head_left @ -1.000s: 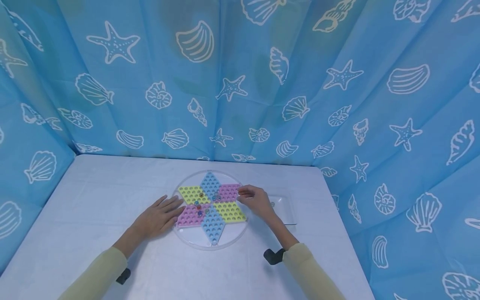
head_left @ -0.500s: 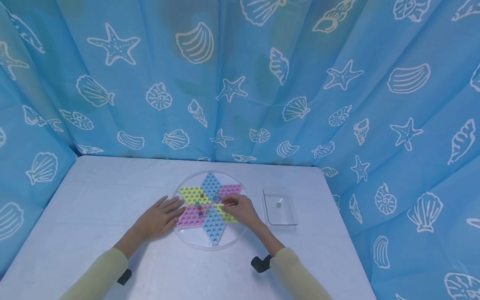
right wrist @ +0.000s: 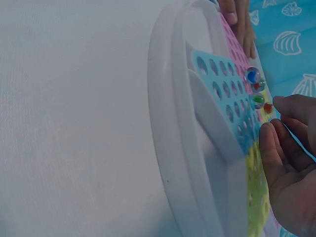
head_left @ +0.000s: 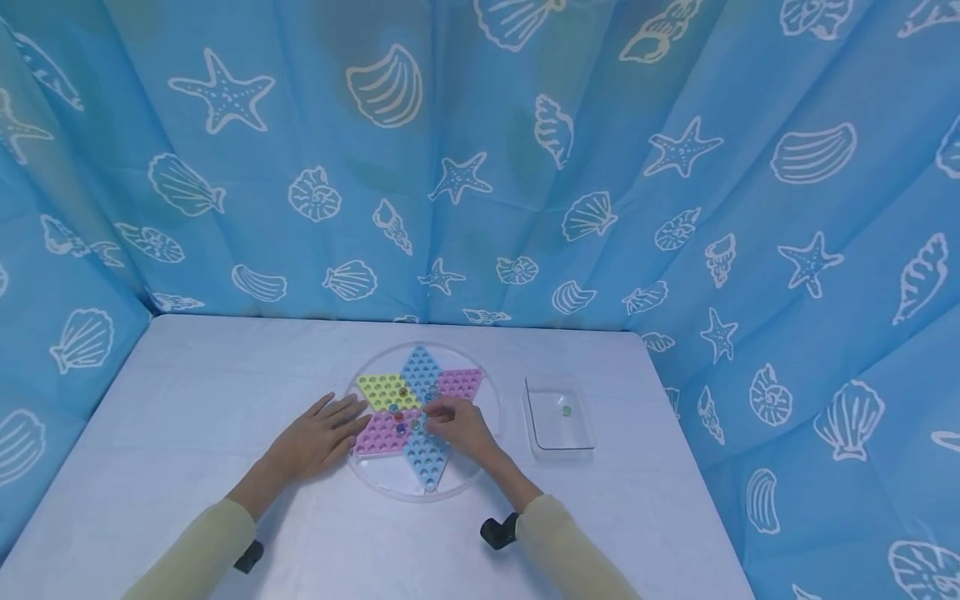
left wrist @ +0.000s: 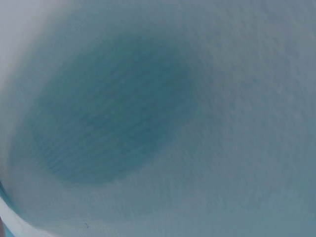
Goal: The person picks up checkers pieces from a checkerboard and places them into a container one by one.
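Observation:
A round Chinese checkers board (head_left: 375,475) carries a star of pink, yellow and blue perforated sections. My left hand (head_left: 322,437) lies flat with fingers spread, its fingertips over the board's left rim and against the pink section (head_left: 371,439). Over the middle of the star, my right hand (head_left: 461,429) pinches a marble, mostly hidden by thumb and fingertips. Several glass marbles sit near the centre, among them a blue one (right wrist: 252,75), a green one (right wrist: 258,100) and a red one (right wrist: 268,107), close beside the right fingertips. The left wrist view shows only blurred pale cloth.
A clear square tray (head_left: 562,448) stands right of the board, with one greenish marble (head_left: 567,411) in it. The white-covered table (head_left: 225,375) is enclosed by blue shell-print curtains (head_left: 480,125) at the back and sides.
My right hand has moved left from the board's right edge, beside the tray, to the star's centre. The marble in the tray has rolled slightly right. My left hand has stayed put.

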A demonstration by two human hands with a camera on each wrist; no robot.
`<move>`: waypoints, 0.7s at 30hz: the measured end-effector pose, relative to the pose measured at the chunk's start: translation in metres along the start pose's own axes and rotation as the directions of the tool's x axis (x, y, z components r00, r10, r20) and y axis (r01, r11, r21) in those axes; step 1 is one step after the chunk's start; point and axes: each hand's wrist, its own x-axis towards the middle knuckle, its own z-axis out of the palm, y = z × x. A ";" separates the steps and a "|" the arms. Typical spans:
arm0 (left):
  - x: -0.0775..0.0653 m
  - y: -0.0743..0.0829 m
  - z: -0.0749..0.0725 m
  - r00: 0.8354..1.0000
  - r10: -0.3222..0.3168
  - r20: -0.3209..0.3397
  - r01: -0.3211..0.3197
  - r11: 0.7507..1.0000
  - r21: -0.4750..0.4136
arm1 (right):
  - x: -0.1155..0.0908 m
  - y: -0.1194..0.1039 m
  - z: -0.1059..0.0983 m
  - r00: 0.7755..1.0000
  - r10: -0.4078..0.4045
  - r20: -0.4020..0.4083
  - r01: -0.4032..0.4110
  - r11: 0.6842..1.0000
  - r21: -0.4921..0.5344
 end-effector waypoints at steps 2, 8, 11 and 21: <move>0.000 0.001 -0.001 1.000 0.005 -0.007 -0.005 1.000 0.000 | 0.000 0.001 0.002 1.000 -0.009 -0.004 0.009 1.000 0.000; 0.000 0.003 -0.004 1.000 0.001 0.015 -0.001 1.000 0.005 | -0.001 0.005 0.008 0.998 -0.051 -0.027 0.051 0.999 0.010; 0.000 0.004 -0.006 1.000 -0.005 0.027 0.005 1.000 0.010 | 0.000 0.007 0.010 0.998 -0.050 -0.037 0.050 0.999 0.005; 0.000 0.003 -0.002 1.000 -0.002 -0.009 0.002 1.000 0.021 | 0.001 0.010 0.015 0.997 -0.043 -0.058 0.042 0.999 -0.032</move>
